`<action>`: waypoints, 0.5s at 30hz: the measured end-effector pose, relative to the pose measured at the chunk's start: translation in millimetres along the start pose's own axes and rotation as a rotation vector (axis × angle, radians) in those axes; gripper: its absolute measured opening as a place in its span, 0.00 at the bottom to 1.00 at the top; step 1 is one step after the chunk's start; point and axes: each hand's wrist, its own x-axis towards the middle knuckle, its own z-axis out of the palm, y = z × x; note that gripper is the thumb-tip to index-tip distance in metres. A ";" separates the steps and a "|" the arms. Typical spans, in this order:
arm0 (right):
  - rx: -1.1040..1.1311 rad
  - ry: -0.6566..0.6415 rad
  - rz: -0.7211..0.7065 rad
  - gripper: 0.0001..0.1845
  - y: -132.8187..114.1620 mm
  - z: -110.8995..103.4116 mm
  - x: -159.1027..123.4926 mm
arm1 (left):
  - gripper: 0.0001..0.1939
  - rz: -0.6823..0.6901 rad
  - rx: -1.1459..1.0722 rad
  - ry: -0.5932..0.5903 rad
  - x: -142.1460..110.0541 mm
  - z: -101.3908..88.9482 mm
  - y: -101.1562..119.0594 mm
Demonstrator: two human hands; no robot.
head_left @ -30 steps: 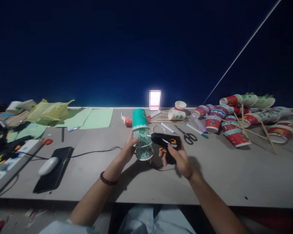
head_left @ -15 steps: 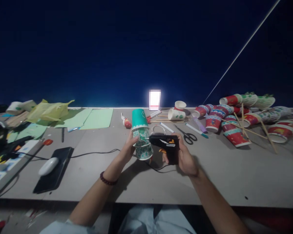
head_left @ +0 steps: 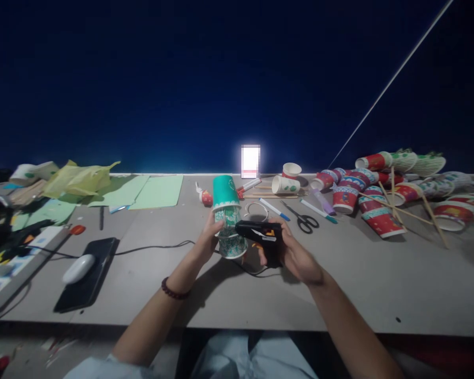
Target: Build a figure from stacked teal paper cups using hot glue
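My left hand (head_left: 210,239) is closed around the left side of a column of paper cups (head_left: 232,247). The column's top cup is plain teal and upside down; the lower ones carry a green-and-white pattern. In my right hand (head_left: 298,252) is a black hot glue gun (head_left: 260,232) with an orange trigger, its front end pointing left at the patterned cups. The nozzle tip is in front of or against the cups; I cannot tell which. Below the gun's trigger, fingers of my right hand show. A black cord runs beneath the cups.
Scissors (head_left: 306,220), markers (head_left: 274,209) and a white ring (head_left: 256,211) lie behind the glue gun. Red decorated cups (head_left: 381,213) and sticks are piled at right. At left are a phone (head_left: 89,284) under a white case (head_left: 79,268), a power strip (head_left: 27,268) and green paper (head_left: 156,192).
The glue gun and my right hand have shifted slightly left, bringing the nozzle over the patterned cups. More of a blue-tipped marker shows behind the gun. The cups have barely moved.
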 end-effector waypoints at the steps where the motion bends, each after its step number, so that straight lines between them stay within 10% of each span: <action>1: 0.001 -0.010 -0.002 0.23 0.5 0.1 0.3 | 0.35 0.001 0.002 0.004 -0.3 1.0 1.0; 15: 0.014 -0.059 -0.031 0.20 7.3 -3.1 1.0 | 0.36 0.025 0.020 0.028 -1.3 8.2 5.1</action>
